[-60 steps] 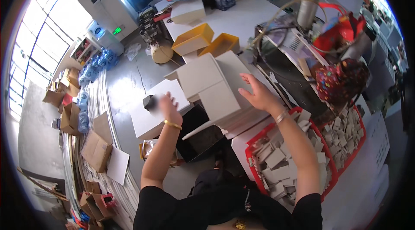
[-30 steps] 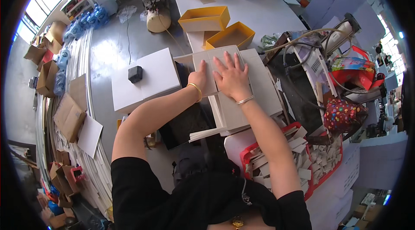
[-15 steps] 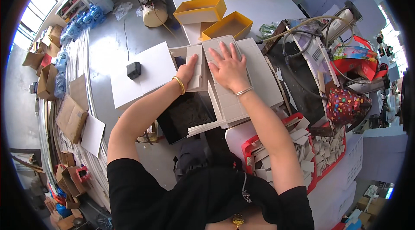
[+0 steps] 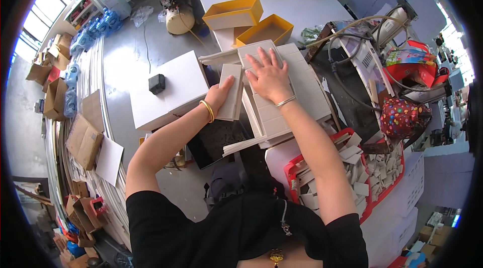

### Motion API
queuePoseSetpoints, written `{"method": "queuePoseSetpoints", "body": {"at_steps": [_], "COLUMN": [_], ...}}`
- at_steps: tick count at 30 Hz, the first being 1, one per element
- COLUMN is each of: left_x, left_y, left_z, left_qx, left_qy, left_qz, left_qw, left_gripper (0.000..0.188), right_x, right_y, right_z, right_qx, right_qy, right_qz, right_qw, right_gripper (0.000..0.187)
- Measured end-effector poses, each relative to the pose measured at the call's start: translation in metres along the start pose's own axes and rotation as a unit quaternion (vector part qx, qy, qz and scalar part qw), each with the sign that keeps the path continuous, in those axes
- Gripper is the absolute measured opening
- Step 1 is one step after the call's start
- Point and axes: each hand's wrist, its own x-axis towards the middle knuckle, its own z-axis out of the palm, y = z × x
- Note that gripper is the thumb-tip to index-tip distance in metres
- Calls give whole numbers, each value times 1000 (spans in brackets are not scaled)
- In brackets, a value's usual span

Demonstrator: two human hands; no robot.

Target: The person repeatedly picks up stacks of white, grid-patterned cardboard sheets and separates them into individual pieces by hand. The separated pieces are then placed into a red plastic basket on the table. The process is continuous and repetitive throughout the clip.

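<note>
My left hand point(image 4: 217, 98), with a gold bangle at the wrist, grips a narrow off-white board strip point(image 4: 231, 99); it looks like more than one layer at its near end. Thumb lies on top, and the fingers underneath are hidden. Just to the right, my right hand point(image 4: 269, 79) rests flat, fingers spread, on a stack of off-white scored boards point(image 4: 308, 89). Thin pale strips point(image 4: 244, 144) jut out at the stack's near left corner. Below the held strip is a dark open gap point(image 4: 216, 137).
On the left, a small black cube point(image 4: 156, 84) sits on white sheets point(image 4: 181, 79). Two yellow-edged open boxes point(image 4: 234, 14) stand on the white table beyond. A red crate point(image 4: 292, 180) of board scraps is near my right forearm. Hoses and a machine point(image 4: 347, 61) stand at right.
My left hand has drawn the board strip toward me, and a gap shows between it and the stack. My right hand stays flat on the boards.
</note>
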Motion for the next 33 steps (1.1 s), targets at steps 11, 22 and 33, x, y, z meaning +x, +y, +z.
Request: {"method": "queuePoseSetpoints", "body": {"at_steps": [11,22,33], "left_x": [-28,-134,-219], "left_y": [-2,78,99], "left_z": [-9,29,276], "left_qx": [83,424,433], "left_qy": [24,66,-261], "left_qz": [167,540,649], "left_qw": [982,724,569], "left_gripper": [56,55,56], "right_x": [10,-61,-270], "right_y": [2,-5,156], "right_z": [-18,-110,-194], "right_qx": [201,542,688], "right_qy": [72,112,333], "right_qz": [-25,-130,121], "right_qw": [977,823,634], "right_gripper": [66,29,22]}}
